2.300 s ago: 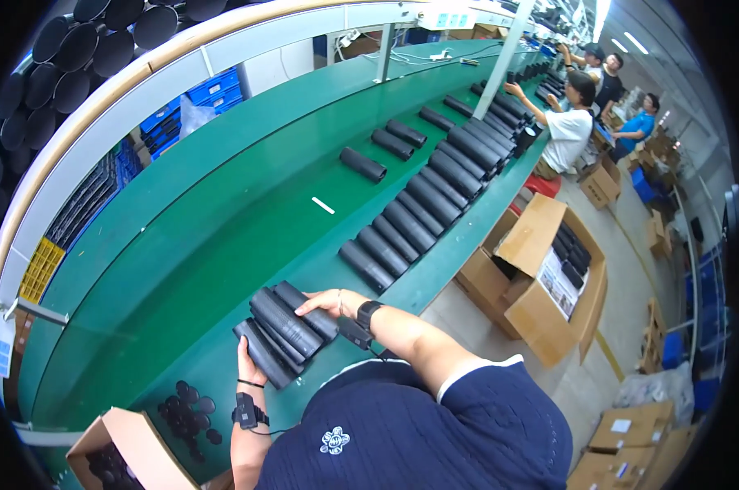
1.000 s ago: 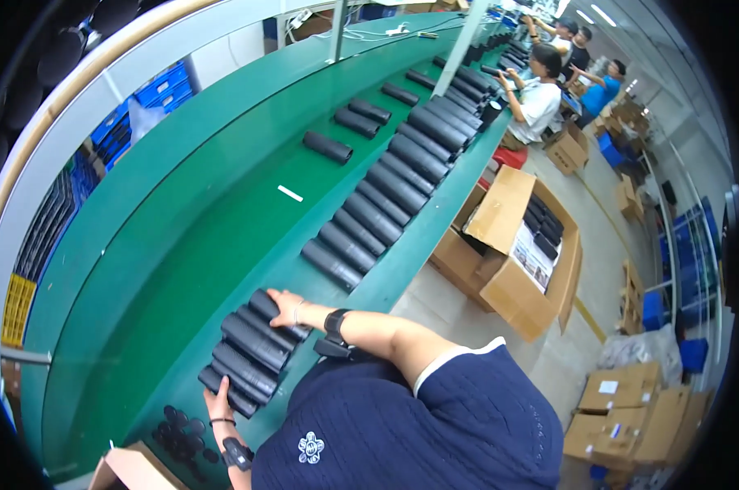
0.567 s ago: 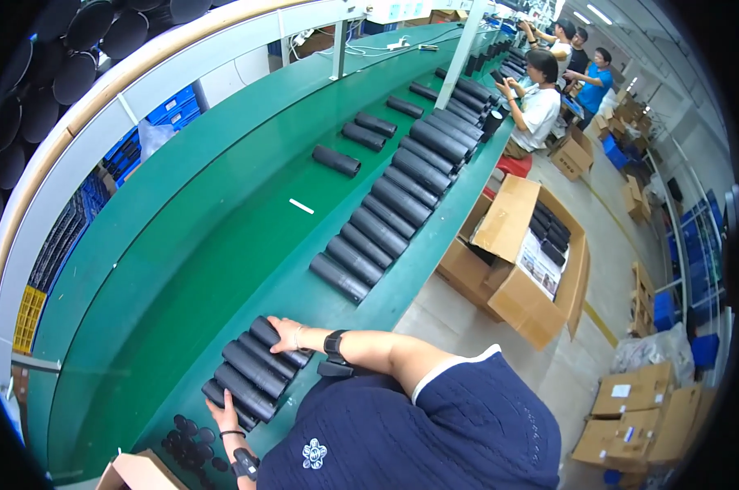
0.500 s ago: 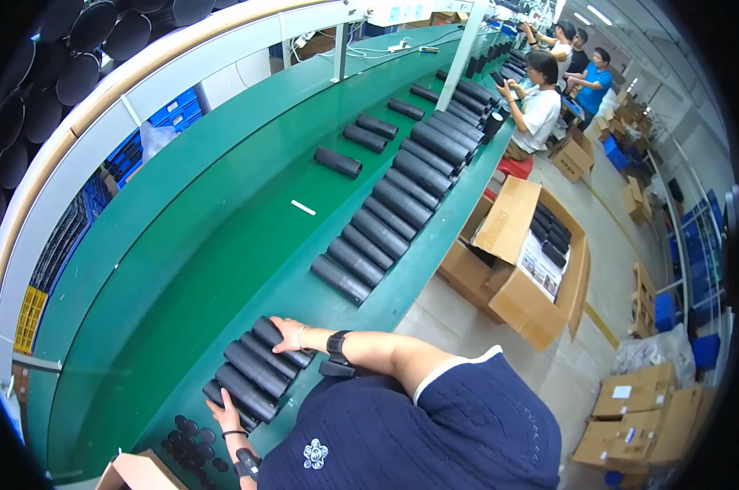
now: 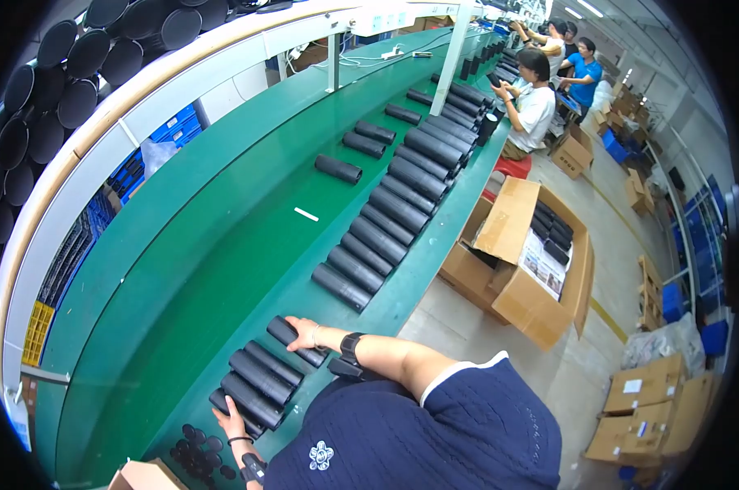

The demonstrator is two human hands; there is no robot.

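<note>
At the near edge of the green workbench, several black tubes (image 5: 267, 367) lie side by side. My right hand (image 5: 306, 334) is closed over a black tube (image 5: 282, 330) at the far end of this group, with a gap between it and its neighbours. My left hand (image 5: 232, 421) wraps round the nearest black tube (image 5: 219, 398), whose lower part is partly hidden by the hand. Small black round caps (image 5: 198, 451) are heaped beside my left hand.
A long row of black tubes (image 5: 347, 286) lies farther along the bench, and a few loose tubes (image 5: 338, 169) rest on the green belt (image 5: 247, 269). An open carton (image 5: 537, 322) stands right of the bench. Co-workers (image 5: 533, 106) are at the far end.
My right hand has shifted slightly right and away with its tube, opening a gap to the other tubes. My left hand stays at the nearest tube.
</note>
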